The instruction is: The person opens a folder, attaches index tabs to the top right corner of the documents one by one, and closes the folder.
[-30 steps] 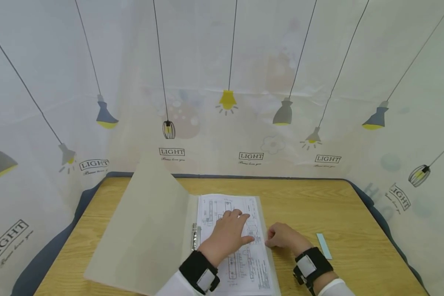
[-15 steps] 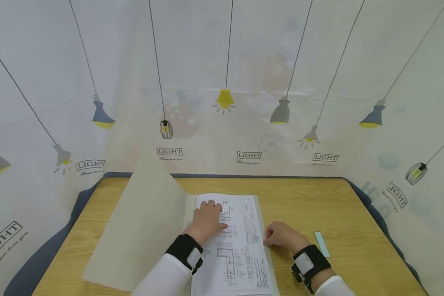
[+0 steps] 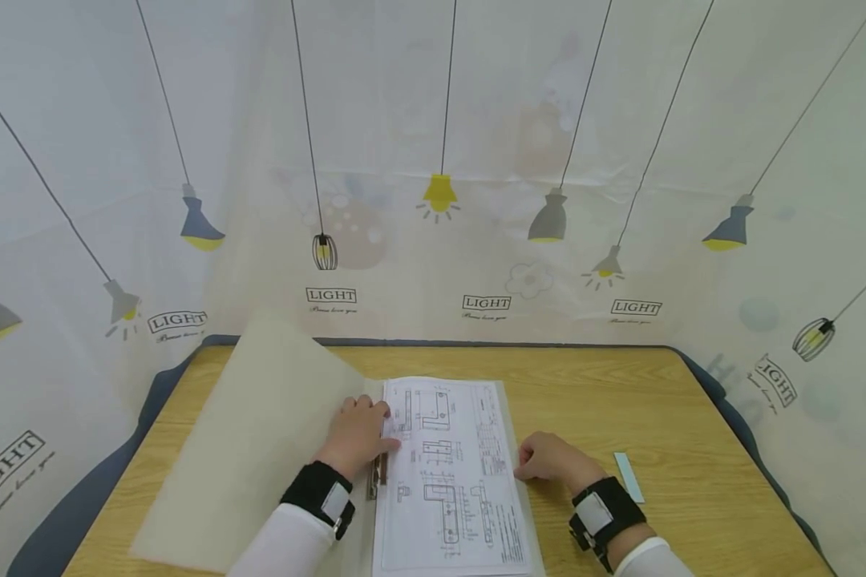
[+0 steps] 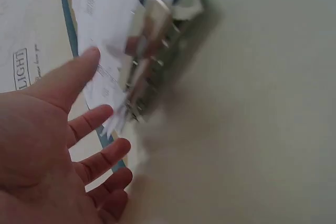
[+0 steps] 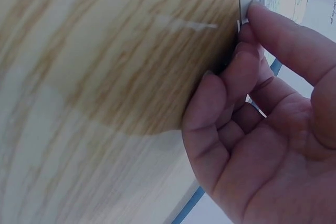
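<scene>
A cream folder (image 3: 252, 449) lies open on the wooden table, its left cover raised at a slant. On its right side rests a stack of white sheets (image 3: 469, 473) printed with technical drawings. A metal binder clip mechanism (image 4: 149, 51) runs along the spine, blurred in the left wrist view. My left hand (image 3: 354, 433) is over the spine beside the sheets' left edge, with its fingers spread and nothing held. With thumb and curled forefinger, my right hand (image 5: 262, 98) pinches the folder's right edge; its other fingers are curled too.
A pale blue strip (image 3: 629, 477) lies on the wooden table (image 3: 693, 433) to the right of my right hand. Behind and around the table hangs a light cloth (image 3: 404, 120) printed with lamps.
My left hand has slid left across the sheets to the spine, uncovering the drawings. The raised left cover has leaned further left. My right hand stays at the folder's edge.
</scene>
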Motion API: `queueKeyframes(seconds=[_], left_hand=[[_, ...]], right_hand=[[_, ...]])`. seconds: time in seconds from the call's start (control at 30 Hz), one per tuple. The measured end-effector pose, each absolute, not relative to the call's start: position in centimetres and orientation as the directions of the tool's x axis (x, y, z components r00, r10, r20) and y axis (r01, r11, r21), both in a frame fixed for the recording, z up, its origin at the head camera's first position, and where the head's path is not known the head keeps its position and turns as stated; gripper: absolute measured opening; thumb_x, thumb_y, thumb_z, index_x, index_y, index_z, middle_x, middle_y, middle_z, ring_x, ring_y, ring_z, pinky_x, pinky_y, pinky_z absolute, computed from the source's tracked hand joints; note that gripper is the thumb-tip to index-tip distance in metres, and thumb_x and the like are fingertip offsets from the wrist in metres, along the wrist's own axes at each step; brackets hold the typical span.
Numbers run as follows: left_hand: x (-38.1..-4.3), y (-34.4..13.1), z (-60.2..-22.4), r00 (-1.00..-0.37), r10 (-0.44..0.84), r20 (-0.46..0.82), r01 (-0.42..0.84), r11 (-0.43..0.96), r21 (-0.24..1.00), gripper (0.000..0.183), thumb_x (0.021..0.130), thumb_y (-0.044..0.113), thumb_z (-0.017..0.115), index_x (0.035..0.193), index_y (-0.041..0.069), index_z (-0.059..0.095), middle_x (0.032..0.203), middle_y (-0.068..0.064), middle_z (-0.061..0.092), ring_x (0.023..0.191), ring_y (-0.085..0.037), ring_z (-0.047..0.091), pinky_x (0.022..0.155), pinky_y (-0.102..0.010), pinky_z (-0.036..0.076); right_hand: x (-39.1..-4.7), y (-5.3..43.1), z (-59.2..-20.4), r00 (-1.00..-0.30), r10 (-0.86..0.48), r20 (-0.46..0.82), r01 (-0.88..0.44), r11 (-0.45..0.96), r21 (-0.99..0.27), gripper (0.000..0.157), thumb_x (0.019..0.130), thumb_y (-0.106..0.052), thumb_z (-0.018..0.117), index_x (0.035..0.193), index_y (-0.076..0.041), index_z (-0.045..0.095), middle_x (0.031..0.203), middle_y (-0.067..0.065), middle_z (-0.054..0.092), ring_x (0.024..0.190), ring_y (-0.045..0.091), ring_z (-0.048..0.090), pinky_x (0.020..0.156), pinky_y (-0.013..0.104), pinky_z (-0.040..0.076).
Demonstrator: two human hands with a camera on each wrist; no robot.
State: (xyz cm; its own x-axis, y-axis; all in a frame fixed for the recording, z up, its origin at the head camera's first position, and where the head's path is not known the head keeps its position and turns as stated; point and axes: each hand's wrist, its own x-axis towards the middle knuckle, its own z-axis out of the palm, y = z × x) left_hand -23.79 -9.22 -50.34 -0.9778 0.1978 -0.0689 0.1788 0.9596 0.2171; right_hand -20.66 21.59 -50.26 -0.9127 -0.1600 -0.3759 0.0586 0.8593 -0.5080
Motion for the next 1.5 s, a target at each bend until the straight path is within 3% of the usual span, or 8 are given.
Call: queueKeyframes(seconds=[0.27,0.53,0.8,1.07,1.5], left_hand=[[-23.5,-10.4,-51.0,-0.968,0.241,-0.062,0.226,0.956,0.190,0.059,0.068,0.058,0.075,0.101,0.013,0.056,0.087,-0.007,0.043,0.084,-0.024,0.039,0.073,-0.037,0.033],[-23.6,-10.6,-51.8,-0.972,0.206,-0.113,0.183,0.966,0.185,0.054,0.067,0.063,0.072,0.086,0.018,0.050,0.084,-0.005,0.042,0.083,-0.024,0.040,0.070,-0.040,0.033],[-23.6,-10.3,-51.8,-0.971,0.181,-0.156,0.149,0.969,0.196,0.054,0.069,0.061,0.072,0.091,0.015,0.052,0.086,-0.006,0.043,0.086,-0.024,0.041,0.071,-0.041,0.035],[-23.3,-10.0,-51.5,-0.974,0.157,-0.166,0.126,0.975,0.183,0.071,0.069,0.062,0.071,0.108,0.005,0.056,0.093,-0.009,0.048,0.089,-0.025,0.043,0.077,-0.044,0.040],[-23.3,-9.9,-52.2,-0.979,0.129,-0.155,0.107,0.984,0.146,0.075,0.069,0.065,0.069,0.113,0.005,0.055,0.099,-0.010,0.050,0.091,-0.025,0.043,0.078,-0.043,0.041]], right_hand=[[-20.7,21.6,-50.2,-0.907,-0.166,-0.387,0.061,0.858,-0.511,0.021,0.080,-0.012,0.073,0.066,-0.009,0.058,0.062,0.000,0.051,0.059,0.016,0.048,0.055,0.027,0.036],[-20.5,21.5,-50.0,-0.908,-0.168,-0.384,0.054,0.862,-0.503,0.020,0.079,-0.011,0.073,0.066,-0.008,0.058,0.063,0.001,0.052,0.061,0.017,0.049,0.056,0.027,0.037],[-20.5,21.5,-50.1,-0.910,-0.161,-0.382,0.054,0.868,-0.494,0.020,0.080,-0.011,0.072,0.067,-0.008,0.058,0.064,0.001,0.052,0.061,0.017,0.049,0.056,0.028,0.037],[-20.5,21.6,-50.4,-0.915,-0.161,-0.370,0.046,0.869,-0.493,0.020,0.080,-0.011,0.072,0.066,-0.009,0.057,0.064,0.001,0.052,0.061,0.017,0.049,0.056,0.028,0.037],[-20.0,21.6,-50.6,-0.931,-0.139,-0.337,0.056,0.858,-0.510,0.020,0.081,-0.011,0.071,0.068,-0.008,0.056,0.065,0.002,0.049,0.062,0.016,0.047,0.057,0.027,0.035]])
